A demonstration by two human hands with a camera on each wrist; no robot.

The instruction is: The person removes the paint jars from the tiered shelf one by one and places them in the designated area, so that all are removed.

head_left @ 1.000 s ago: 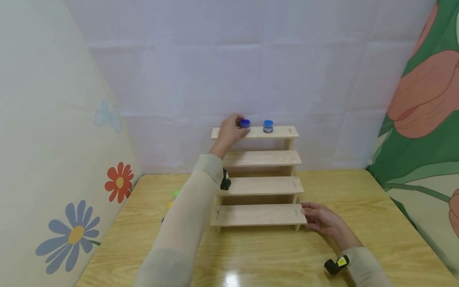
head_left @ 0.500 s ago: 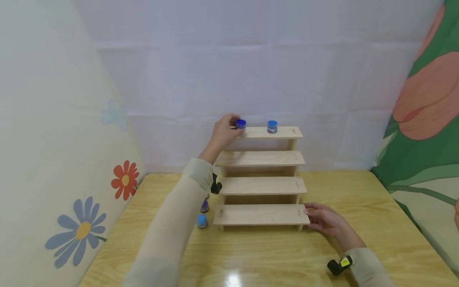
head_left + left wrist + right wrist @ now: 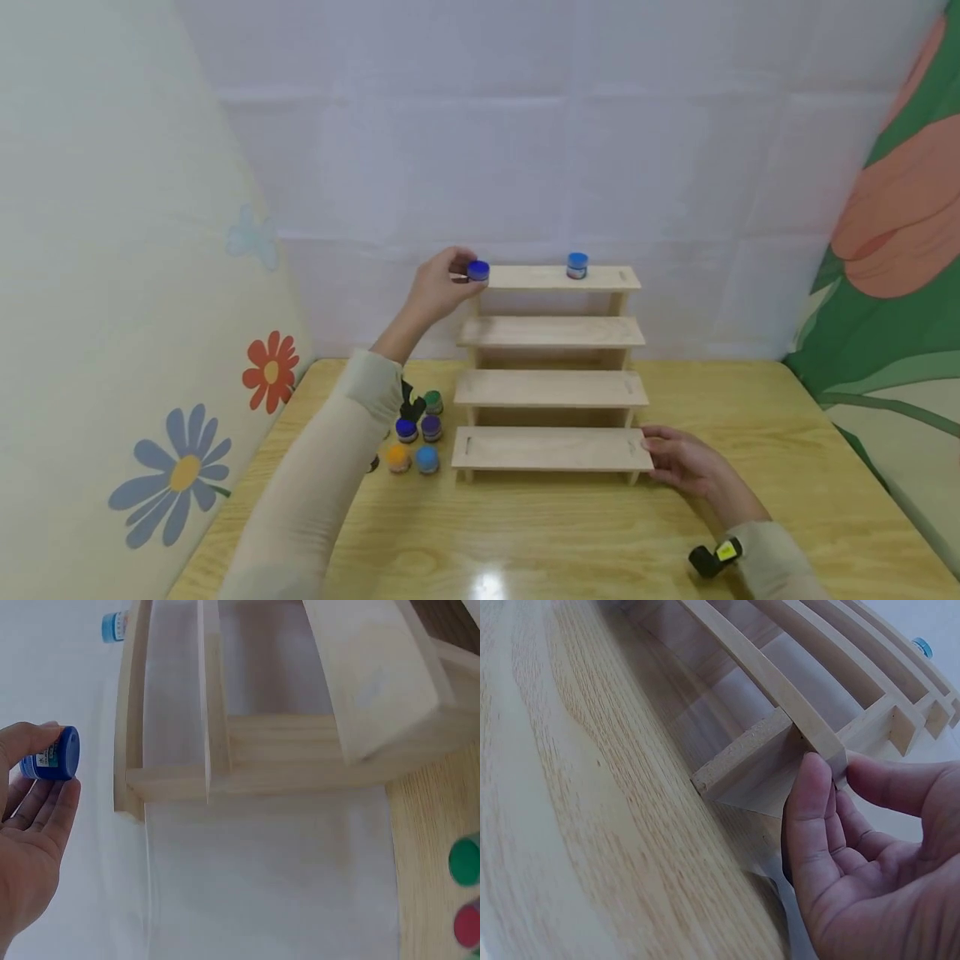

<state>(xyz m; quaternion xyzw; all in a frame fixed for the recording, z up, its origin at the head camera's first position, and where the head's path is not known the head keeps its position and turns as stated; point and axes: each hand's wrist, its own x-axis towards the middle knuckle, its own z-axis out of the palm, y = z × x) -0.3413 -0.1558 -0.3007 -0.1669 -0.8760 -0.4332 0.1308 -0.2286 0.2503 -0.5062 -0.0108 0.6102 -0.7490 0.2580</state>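
A small dark blue paint jar [image 3: 478, 271] is pinched between the thumb and fingers of my left hand [image 3: 437, 287], at the left end of the top step. The left wrist view shows the jar [image 3: 60, 754] apart from the wooden stepped rack [image 3: 127, 712]. My right hand [image 3: 686, 462] grips the right end of the lowest step of the rack [image 3: 551, 450]; in the right wrist view the thumb and fingers of that hand [image 3: 877, 840] pinch the board's end. A light blue jar [image 3: 577, 266] stands toward the right on the top step.
Several paint jars stand on the table left of the rack, among them an orange jar [image 3: 398, 458], a light blue one [image 3: 427, 459] and a green one [image 3: 432, 402]. Some are partly hidden by the left sleeve [image 3: 315, 467]. A white cloth [image 3: 450, 125] hangs behind the rack.
My left hand has moved left along the top step with the dark blue jar, away from the light blue one. More table jars now show. The right hand keeps its grip.
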